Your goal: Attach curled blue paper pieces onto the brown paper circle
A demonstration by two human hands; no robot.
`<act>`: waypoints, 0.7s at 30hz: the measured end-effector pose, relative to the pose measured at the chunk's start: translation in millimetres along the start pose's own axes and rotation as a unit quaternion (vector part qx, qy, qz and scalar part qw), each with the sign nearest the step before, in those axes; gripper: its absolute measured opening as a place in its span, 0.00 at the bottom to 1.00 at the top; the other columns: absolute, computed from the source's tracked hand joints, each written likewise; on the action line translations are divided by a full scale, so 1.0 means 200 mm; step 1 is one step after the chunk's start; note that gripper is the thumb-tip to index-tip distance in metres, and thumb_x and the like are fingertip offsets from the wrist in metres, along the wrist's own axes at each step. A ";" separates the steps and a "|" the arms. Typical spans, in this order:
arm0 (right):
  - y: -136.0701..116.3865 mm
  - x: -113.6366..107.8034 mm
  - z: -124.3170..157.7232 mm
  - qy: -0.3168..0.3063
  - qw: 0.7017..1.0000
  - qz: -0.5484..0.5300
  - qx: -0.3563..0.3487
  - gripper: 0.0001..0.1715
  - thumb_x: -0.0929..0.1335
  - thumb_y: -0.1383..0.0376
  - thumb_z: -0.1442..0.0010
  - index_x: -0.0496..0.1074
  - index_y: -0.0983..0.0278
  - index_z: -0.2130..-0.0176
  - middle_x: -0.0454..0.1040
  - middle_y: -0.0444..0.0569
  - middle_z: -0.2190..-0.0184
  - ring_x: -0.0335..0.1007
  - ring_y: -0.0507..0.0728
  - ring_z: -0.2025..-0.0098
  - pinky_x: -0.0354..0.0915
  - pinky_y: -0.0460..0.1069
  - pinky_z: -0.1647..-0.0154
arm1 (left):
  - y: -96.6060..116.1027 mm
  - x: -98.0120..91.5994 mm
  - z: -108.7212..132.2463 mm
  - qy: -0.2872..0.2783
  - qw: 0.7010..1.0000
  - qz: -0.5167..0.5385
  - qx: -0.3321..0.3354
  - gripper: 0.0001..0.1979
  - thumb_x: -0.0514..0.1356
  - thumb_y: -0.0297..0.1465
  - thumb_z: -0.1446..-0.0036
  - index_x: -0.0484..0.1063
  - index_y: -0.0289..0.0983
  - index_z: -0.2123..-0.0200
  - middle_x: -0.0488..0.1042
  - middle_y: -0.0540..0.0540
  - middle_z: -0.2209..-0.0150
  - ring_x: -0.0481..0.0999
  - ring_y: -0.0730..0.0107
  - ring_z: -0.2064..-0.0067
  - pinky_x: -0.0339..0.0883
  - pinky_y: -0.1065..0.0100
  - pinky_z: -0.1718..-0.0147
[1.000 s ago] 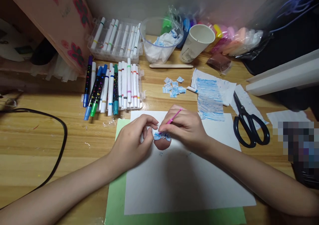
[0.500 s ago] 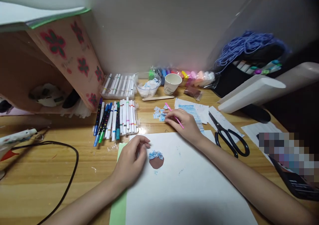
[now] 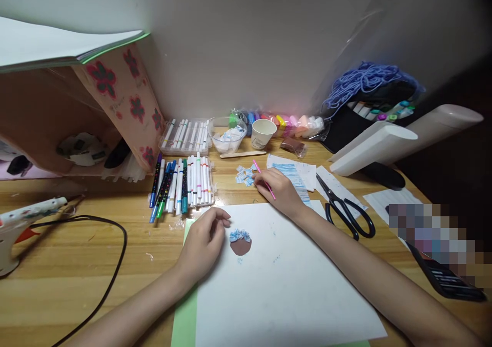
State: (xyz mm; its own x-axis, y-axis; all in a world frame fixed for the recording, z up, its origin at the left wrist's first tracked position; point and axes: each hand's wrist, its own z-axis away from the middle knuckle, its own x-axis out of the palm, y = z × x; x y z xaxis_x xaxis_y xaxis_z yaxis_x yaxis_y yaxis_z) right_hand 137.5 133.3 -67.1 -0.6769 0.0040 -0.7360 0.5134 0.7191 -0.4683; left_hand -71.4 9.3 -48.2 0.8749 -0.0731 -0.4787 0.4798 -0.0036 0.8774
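Disc (image 3: 241,247) lies flat on the white sheet (image 3: 284,296), just right of the left fingertips and a bit nearer the person. Blue-white frill (image 3: 239,235) sits along its far edge; near part is bare brown.

Left hand (image 3: 203,243): fingers loosely curled, nothing visible in them, side of the hand down on the sheet. Not touching the disc as far as I can see; looks parked there to steady the sheet or have the disc in easy reach.

Right hand (image 3: 280,190): fingers closed around a pink stick (image 3: 255,164), slanted across them, probably tucked so the tips are free. Those tips are right at the edge of the scraps (image 3: 244,176). Can't tell from here whether they pinch one.

Striped paper (image 3: 291,171) is partly behind the right knuckles, matches the scraps, so likely their source. Scissors (image 3: 343,208) rest right of that hand, handles toward the person, sensible for a quick grab. Craft stick (image 3: 243,155) is just past the scraps, beyond the right fingertips; cup (image 3: 263,133) and tub (image 3: 216,143) farther, presumably out of the working area. Markers (image 3: 180,188) sit beyond the left fingers.
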 end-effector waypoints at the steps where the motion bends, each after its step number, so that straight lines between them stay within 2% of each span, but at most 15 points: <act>1: 0.00 0.00 0.00 -0.007 1.000 -0.007 0.000 0.09 0.64 0.77 0.45 0.67 0.63 0.68 0.73 0.51 0.68 0.66 0.58 0.64 0.63 0.52 0.62 | 0.00 0.00 0.00 -0.001 1.000 0.001 0.001 0.08 0.48 0.24 0.40 0.66 0.39 0.62 0.72 0.50 0.66 0.71 0.71 0.64 0.61 0.69 0.64; 5: 0.01 0.00 0.00 0.002 0.999 -0.027 0.034 0.09 0.65 0.76 0.45 0.67 0.62 0.69 0.73 0.48 0.70 0.66 0.57 0.66 0.62 0.51 0.63 | -0.01 0.00 0.00 -0.002 1.000 0.006 0.001 0.08 0.48 0.25 0.40 0.66 0.39 0.62 0.72 0.50 0.66 0.71 0.71 0.64 0.62 0.69 0.64; 9: -0.01 0.00 0.00 0.054 0.986 -0.114 0.108 0.07 0.66 0.73 0.46 0.68 0.62 0.69 0.73 0.47 0.68 0.68 0.56 0.65 0.63 0.51 0.63 | 0.01 -0.01 -0.01 0.005 1.000 -0.009 0.018 0.08 0.48 0.25 0.39 0.66 0.38 0.62 0.73 0.49 0.66 0.72 0.70 0.63 0.63 0.68 0.63; 12: -0.05 -0.01 0.00 0.082 0.943 -0.266 0.182 0.04 0.69 0.69 0.46 0.68 0.61 0.69 0.73 0.46 0.68 0.69 0.55 0.65 0.64 0.50 0.63 | 0.08 -0.03 -0.08 0.019 0.998 -0.043 0.046 0.08 0.49 0.27 0.39 0.68 0.38 0.60 0.73 0.47 0.61 0.72 0.68 0.60 0.64 0.66 0.61; 16: -0.08 0.00 0.00 0.074 0.873 -0.417 0.242 0.10 0.73 0.63 0.51 0.68 0.61 0.71 0.71 0.44 0.70 0.69 0.53 0.66 0.64 0.49 0.63 | 0.17 0.00 -0.24 0.008 0.999 0.005 0.042 0.10 0.53 0.33 0.40 0.69 0.38 0.57 0.73 0.44 0.57 0.74 0.67 0.61 0.66 0.65 0.61; 18: -0.09 0.01 0.01 0.059 0.856 -0.444 0.258 0.11 0.74 0.62 0.52 0.68 0.62 0.72 0.70 0.43 0.71 0.67 0.52 0.68 0.64 0.48 0.64 | 0.18 0.03 -0.31 0.001 0.998 0.058 0.031 0.11 0.55 0.35 0.41 0.70 0.37 0.58 0.75 0.44 0.59 0.75 0.67 0.62 0.67 0.66 0.62; 21: -0.09 0.02 0.01 0.050 0.850 -0.455 0.261 0.12 0.74 0.62 0.52 0.68 0.62 0.72 0.69 0.42 0.72 0.66 0.51 0.69 0.63 0.47 0.65 | 0.18 0.08 -0.35 0.006 0.993 0.115 0.023 0.09 0.57 0.35 0.43 0.71 0.36 0.63 0.75 0.45 0.63 0.75 0.68 0.64 0.68 0.69 0.66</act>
State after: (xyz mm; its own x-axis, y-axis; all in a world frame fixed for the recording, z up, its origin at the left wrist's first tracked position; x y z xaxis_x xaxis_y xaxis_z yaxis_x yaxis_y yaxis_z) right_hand 127.5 118.1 -62.2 -0.9471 -0.3109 0.0793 -0.0997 0.0503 -0.9937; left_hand -36.2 78.3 -26.2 0.9618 -0.0657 -0.2658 0.2641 -0.0336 0.9639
